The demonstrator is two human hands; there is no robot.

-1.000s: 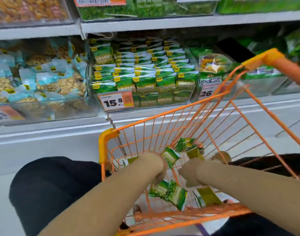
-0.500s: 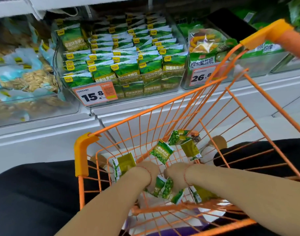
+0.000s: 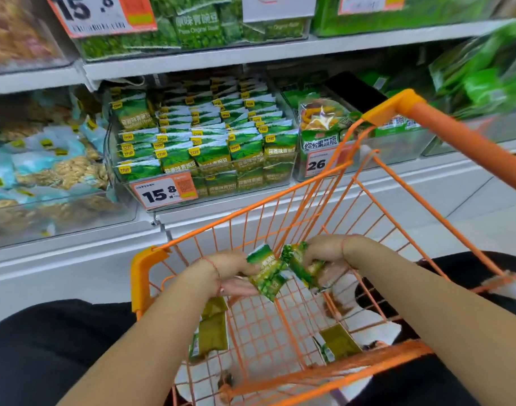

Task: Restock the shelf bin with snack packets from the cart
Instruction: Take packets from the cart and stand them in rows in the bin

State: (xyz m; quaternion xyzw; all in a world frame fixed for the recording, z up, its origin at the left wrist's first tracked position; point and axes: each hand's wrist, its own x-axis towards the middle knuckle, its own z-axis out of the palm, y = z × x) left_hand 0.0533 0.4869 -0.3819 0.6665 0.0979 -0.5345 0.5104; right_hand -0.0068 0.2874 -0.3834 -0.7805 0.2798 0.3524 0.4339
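Both my hands are raised inside the orange wire cart (image 3: 145, 268), level with its rim. My left hand (image 3: 233, 273) grips a green snack packet (image 3: 267, 273). My right hand (image 3: 324, 256) holds another green packet (image 3: 300, 266), and the two packets touch in the middle. A few more packets lie on the cart floor, one at the left (image 3: 211, 329) and one at the right (image 3: 337, 342). The clear shelf bin (image 3: 292, 171), packed with rows of matching green packets, stands straight ahead on the lower shelf behind a 15.8 price tag (image 3: 163, 191).
A bin of pale blue nut packets (image 3: 46, 171) sits left of the target bin. Right of it stands a bin of mixed crisps (image 3: 321, 130) tagged 26. The cart's orange handle (image 3: 456, 142) rises at the right. An upper shelf (image 3: 192, 58) overhangs the bins.
Both hands have lifted from the cart floor up to rim height, each bringing a green packet. The view has tilted up toward the shelves.
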